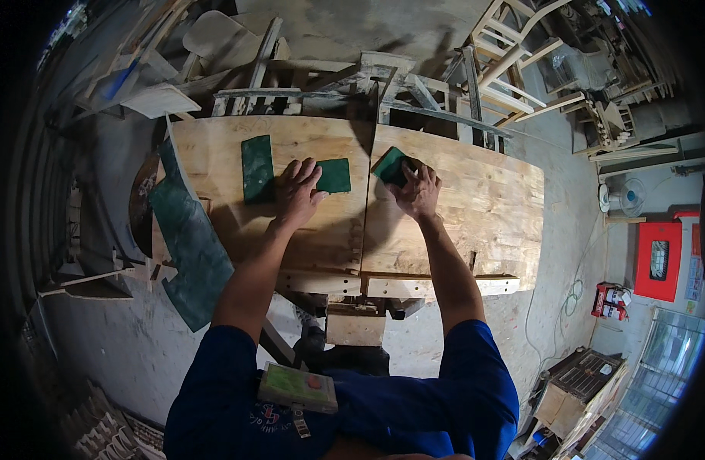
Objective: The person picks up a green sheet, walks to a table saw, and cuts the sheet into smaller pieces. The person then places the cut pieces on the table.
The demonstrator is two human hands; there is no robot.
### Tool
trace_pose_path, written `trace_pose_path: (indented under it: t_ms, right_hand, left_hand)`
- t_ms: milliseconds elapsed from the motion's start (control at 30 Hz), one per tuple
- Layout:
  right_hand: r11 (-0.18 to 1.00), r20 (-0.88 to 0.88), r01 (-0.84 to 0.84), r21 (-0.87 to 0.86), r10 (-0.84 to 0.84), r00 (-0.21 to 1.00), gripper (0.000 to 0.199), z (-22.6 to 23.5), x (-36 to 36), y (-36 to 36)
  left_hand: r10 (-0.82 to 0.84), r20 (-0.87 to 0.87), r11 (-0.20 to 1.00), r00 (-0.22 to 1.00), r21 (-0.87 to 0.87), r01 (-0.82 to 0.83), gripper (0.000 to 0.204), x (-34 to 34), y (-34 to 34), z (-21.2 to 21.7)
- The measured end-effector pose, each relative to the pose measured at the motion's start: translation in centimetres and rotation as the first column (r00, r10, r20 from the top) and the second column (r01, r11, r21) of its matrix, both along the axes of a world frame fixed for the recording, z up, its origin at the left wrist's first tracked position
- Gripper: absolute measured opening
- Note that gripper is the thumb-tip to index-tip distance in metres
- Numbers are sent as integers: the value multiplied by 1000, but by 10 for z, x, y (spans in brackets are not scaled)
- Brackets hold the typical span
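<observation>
Both forearms come up from 6 o'clock, bare below blue short sleeves, and run toward 12 o'clock nearly parallel. The left hand [297, 192] lies palm down, its 5 fingers spread flat and pointing to 12 o'clock, wrist straight. The right hand [416, 188] sits just toward 3 o'clock of it, fingers curled and pressing down, knuckles raised, wrist slightly bent inward.

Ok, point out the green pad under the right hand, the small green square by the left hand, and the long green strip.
Green pad [388, 164]: head view, exposed left corner.
Green square [335, 175]: head view, centre.
Green strip [256, 169]: head view, middle.
</observation>
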State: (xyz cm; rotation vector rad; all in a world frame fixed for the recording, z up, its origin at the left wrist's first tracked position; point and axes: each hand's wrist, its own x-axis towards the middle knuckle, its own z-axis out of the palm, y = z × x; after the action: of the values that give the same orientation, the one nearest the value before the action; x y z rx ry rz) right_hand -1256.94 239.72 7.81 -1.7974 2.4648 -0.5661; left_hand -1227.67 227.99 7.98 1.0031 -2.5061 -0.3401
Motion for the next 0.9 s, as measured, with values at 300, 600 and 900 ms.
trace_pose_path:
  t_ms: [300,600,900]
  right_hand:
    - [993,-33,18,-118,-22,999,67,-6,6,-14]
    - [994,-36,56,-92,-59,998,64,-8,8,-21]
    - [997,-53,81,-20,-82,995,67,-4,10,-26]
  left_hand:
    - [9,24,1000,1000,-2,-9,64,0,-2,-6]
    - [10,28,1000,1000,20,-11,66,-1,-2,-7]
    - [22,41,997,999,67,-24,67,0,-1,-5]
